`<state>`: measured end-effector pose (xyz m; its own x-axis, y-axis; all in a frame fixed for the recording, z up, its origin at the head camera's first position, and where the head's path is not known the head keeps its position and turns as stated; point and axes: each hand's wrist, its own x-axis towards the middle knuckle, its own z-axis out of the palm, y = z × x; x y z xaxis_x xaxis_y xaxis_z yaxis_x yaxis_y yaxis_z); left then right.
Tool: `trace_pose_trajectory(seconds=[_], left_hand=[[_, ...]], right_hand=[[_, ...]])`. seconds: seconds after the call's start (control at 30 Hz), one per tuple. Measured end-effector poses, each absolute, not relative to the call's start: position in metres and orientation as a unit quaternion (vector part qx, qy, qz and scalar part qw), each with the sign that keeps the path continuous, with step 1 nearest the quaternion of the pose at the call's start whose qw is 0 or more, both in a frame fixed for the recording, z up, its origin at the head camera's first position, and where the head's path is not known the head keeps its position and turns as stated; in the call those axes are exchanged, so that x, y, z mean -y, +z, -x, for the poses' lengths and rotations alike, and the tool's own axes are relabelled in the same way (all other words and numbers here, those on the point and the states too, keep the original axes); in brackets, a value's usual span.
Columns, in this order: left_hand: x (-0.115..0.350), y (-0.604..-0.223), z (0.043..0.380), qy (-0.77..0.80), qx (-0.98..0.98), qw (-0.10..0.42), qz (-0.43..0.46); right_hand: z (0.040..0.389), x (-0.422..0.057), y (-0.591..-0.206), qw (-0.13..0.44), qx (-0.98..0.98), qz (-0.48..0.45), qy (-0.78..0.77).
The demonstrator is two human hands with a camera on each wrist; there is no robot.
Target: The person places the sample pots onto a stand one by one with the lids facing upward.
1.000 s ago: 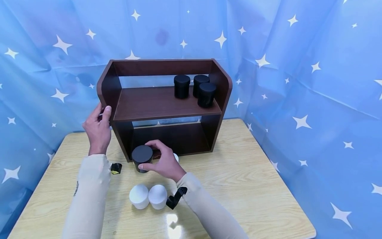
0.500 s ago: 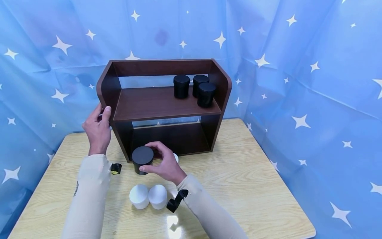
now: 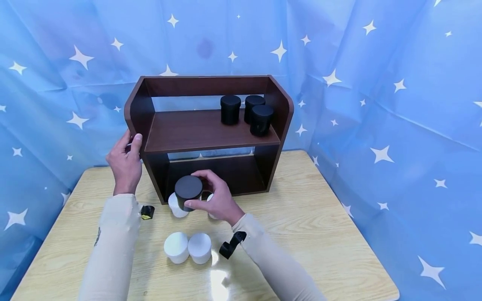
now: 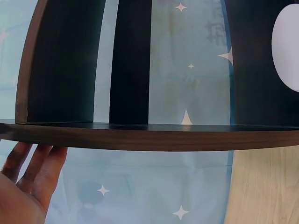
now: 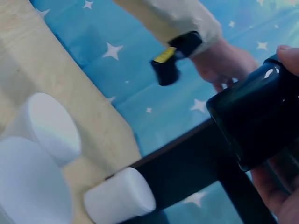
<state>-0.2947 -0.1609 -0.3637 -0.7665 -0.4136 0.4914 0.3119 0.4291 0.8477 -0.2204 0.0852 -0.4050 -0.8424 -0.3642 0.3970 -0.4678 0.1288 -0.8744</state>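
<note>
My right hand [image 3: 222, 200] grips a lidded black jar [image 3: 188, 188] between thumb and fingers, above the table in front of the shelf. In the right wrist view the jar's glossy side [image 5: 257, 116] shows. Below and behind it, a white jar [image 3: 178, 207] stands partly covered, and another white jar [image 3: 211, 214] is mostly hidden by the hand. Two more white jars [image 3: 176, 247] stand side by side nearer me. My left hand [image 3: 126, 163] touches the outer left side of the dark brown shelf [image 3: 203, 146]; its fingers [image 4: 49, 168] lie against the panel in the left wrist view.
Three black jars [image 3: 230, 109] stand at the right end of the upper shelf. The shelf unit sits toward the back of a light wooden table [image 3: 301, 234]. A blue star-patterned cloth [image 3: 376, 104] hangs behind and beside the table.
My right hand has lifted the black jar and moved it slightly right and away from me. A white jar beneath it has come into view. The left hand stays at the shelf.
</note>
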Motion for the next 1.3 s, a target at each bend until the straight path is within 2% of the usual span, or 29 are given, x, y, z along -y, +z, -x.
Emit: trace_pose_trajectory(seconds=[0.3, 0.7, 1.1, 1.3], left_hand=[[0.161, -0.362, 0.295, -0.531, 0.776, 0.338, -0.026], [0.161, -0.361, 0.294, -0.528, 0.78, 0.334, -0.023], [0.162, -0.362, 0.294, -0.53, 0.777, 0.339, -0.027], [0.163, -0.364, 0.293, -0.529, 0.778, 0.339, -0.025]], right_hand=[[0.233, -0.109, -0.382, 0.083, 0.744, -0.277, 0.603], [0.242, -0.13, -0.363, 0.095, 0.754, -0.278, 0.588], [0.255, -0.15, -0.336, 0.149, 0.752, -0.281, 0.578], [0.263, -0.159, -0.328, 0.177, 0.759, -0.25, 0.575]])
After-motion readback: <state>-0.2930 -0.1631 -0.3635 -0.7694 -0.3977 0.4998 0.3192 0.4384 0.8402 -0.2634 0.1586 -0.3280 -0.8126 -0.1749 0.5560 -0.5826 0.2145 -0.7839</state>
